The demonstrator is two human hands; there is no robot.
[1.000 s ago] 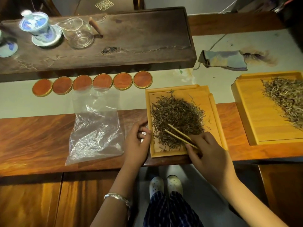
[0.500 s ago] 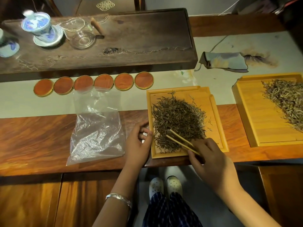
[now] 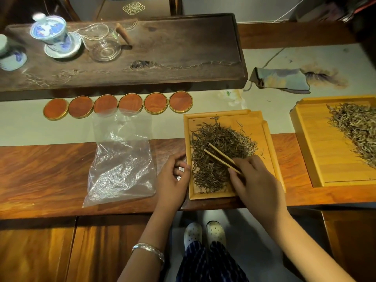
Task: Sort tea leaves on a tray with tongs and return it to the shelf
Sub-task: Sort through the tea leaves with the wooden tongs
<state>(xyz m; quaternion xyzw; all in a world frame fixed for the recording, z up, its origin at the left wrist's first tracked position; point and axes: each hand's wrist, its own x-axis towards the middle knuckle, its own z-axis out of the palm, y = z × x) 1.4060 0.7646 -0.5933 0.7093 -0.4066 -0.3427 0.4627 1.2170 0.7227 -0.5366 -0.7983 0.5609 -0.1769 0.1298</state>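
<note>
A small light-wood tray (image 3: 268,147) lies at the table's near edge, with a heap of dark tea leaves (image 3: 219,147) on it. My right hand (image 3: 254,182) covers the tray's near right corner and grips bamboo tongs (image 3: 220,157). The two tong tips point up-left, slightly apart, resting in the leaves. My left hand (image 3: 173,180) rests against the tray's left rim with its fingers curled, holding nothing that I can see.
A clear plastic bag (image 3: 122,159) lies left of the tray. A larger wooden tray (image 3: 309,147) with paler leaves sits at the right. Behind are several round coasters (image 3: 118,105), a folded cloth (image 3: 280,79), and a dark tea board (image 3: 162,51) with a gaiwan (image 3: 50,35) and glass pitcher (image 3: 105,47).
My right hand has slid the tongs a little left and deeper into the leaf pile. My left hand has stayed at the tray's left rim.
</note>
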